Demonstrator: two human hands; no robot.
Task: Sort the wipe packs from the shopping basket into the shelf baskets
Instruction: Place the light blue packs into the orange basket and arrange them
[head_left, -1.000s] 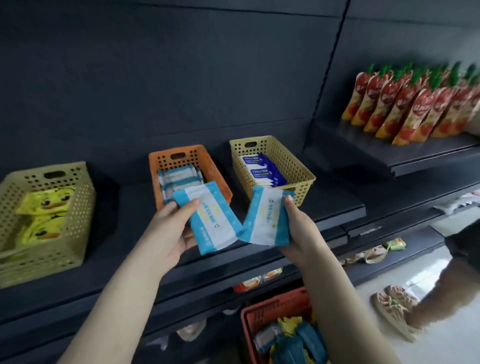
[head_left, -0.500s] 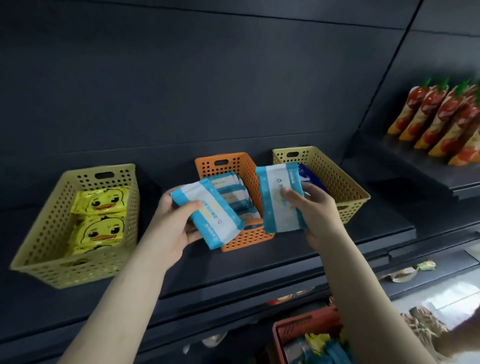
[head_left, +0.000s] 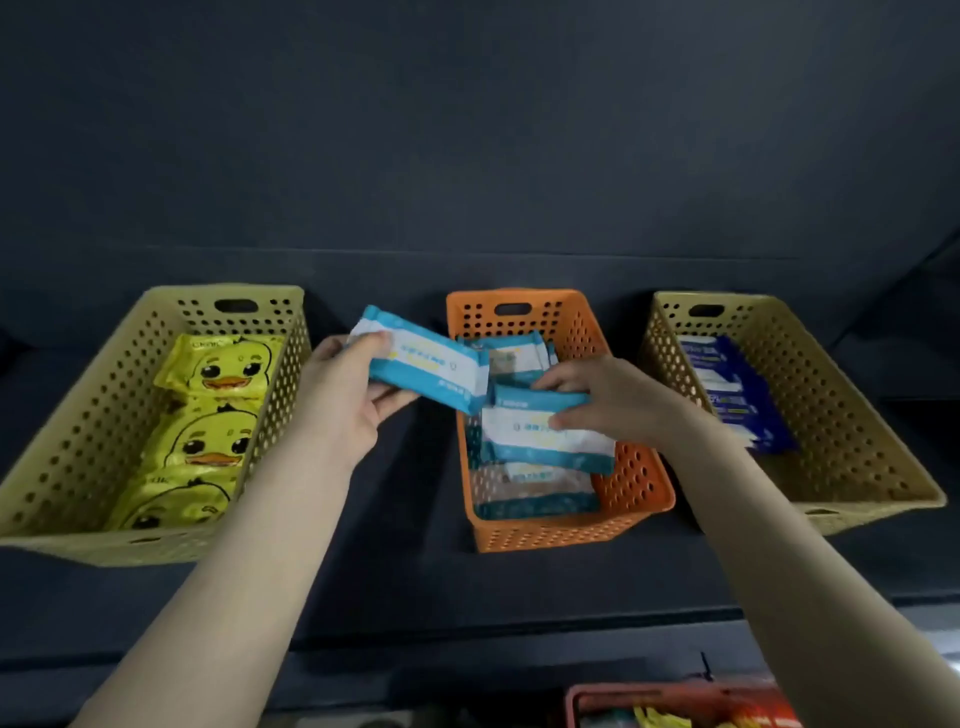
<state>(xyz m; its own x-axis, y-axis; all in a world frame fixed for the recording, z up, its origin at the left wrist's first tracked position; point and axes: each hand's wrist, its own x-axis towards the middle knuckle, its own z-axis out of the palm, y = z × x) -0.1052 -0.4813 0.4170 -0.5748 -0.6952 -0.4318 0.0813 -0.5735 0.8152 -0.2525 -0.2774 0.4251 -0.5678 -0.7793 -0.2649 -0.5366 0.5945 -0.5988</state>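
Three perforated baskets stand on the dark shelf. The orange basket (head_left: 634, 488) in the middle holds several blue-and-white wipe packs. My left hand (head_left: 345, 400) grips one blue-and-white pack (head_left: 426, 364) just over the orange basket's left rim. My right hand (head_left: 608, 397) holds a second blue-and-white pack (head_left: 540, 434) inside the orange basket, on top of the others. The left yellow basket (head_left: 78, 431) holds yellow duck packs (head_left: 218, 410). The right yellow basket (head_left: 852, 457) holds dark blue packs (head_left: 727, 389). The red shopping basket (head_left: 587, 699) shows at the bottom edge.
The dark back panel (head_left: 467, 156) rises behind the baskets. Bare dark shelf (head_left: 415, 587) lies in front of and between the baskets. The shopping basket below holds more packs, mostly cut off by the frame.
The view has shifted left and closer to the shelf. My right hand has lowered its pack into the orange basket. My left hand has carried its pack up to the basket's left rim.
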